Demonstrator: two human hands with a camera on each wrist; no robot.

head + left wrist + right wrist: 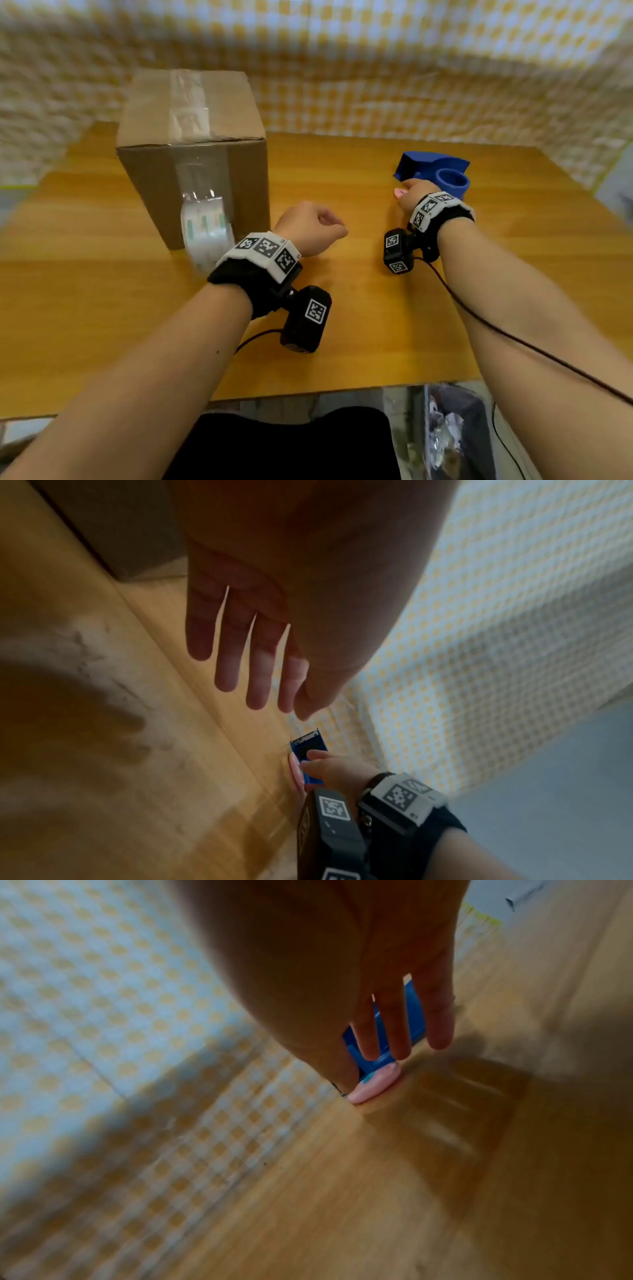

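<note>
A blue tape dispenser (442,168) (308,744) (416,1015) lies on the wooden table (342,325) at the right. My right hand (407,190) (380,1064) grips its near end, fingers over the top and thumb on the side, beside a pink oval part (373,1084). A taped cardboard box (191,137) stands at the left, with a roll of clear tape (205,233) leaning against its front. My left hand (318,226) (260,691) hovers over the table's middle, fingers relaxed and holding nothing.
A yellow-and-white checked cloth (376,85) hangs behind and to the right of the table. Past the table's near edge sits a dark bag with crumpled contents (452,431). Cables run from both wrist cameras.
</note>
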